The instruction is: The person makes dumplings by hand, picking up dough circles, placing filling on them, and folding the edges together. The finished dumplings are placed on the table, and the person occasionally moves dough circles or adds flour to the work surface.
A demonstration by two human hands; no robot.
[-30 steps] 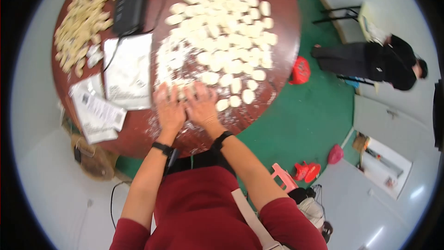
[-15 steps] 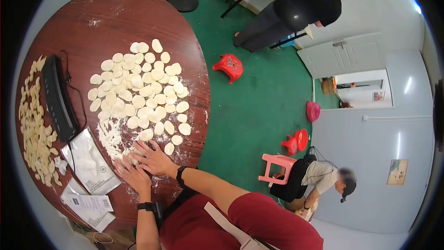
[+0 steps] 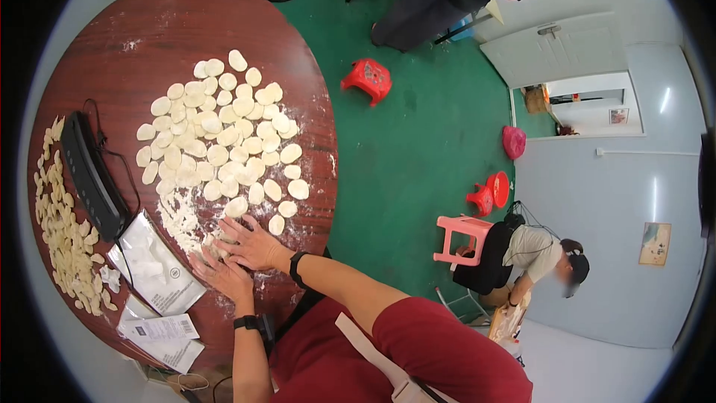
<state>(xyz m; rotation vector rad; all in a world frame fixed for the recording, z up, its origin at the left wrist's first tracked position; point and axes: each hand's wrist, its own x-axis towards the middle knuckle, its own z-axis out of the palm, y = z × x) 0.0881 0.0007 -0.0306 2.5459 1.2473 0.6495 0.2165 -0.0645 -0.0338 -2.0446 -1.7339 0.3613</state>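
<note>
My left hand (image 3: 224,277) lies palm down on the floury tabletop, fingers stretched out. Beside it is my right hand (image 3: 255,245), also flat with fingers spread, its fingertips close to the left hand's. A small pale lump of dough (image 3: 217,251) seems to show between the fingers, mostly hidden. Loose flour (image 3: 179,216) is spread just beyond my fingertips. Many flattened dough rounds (image 3: 217,155) lie close together past the flour, some overlapping. Both wrists wear black bands.
The round brown table (image 3: 224,19) also holds a black appliance with a cord (image 3: 93,175), pale dough pieces (image 3: 63,235) and white printed packets (image 3: 160,269). Red stool (image 3: 367,80) and pink stool (image 3: 461,239) stand on the green floor. Two other people (image 3: 455,0) work farther off.
The view has shifted, so the dough rounds appear higher in the picture. Both hands stay low and flat by the flour, moving only slightly. The person at lower right shows a wooden board now.
</note>
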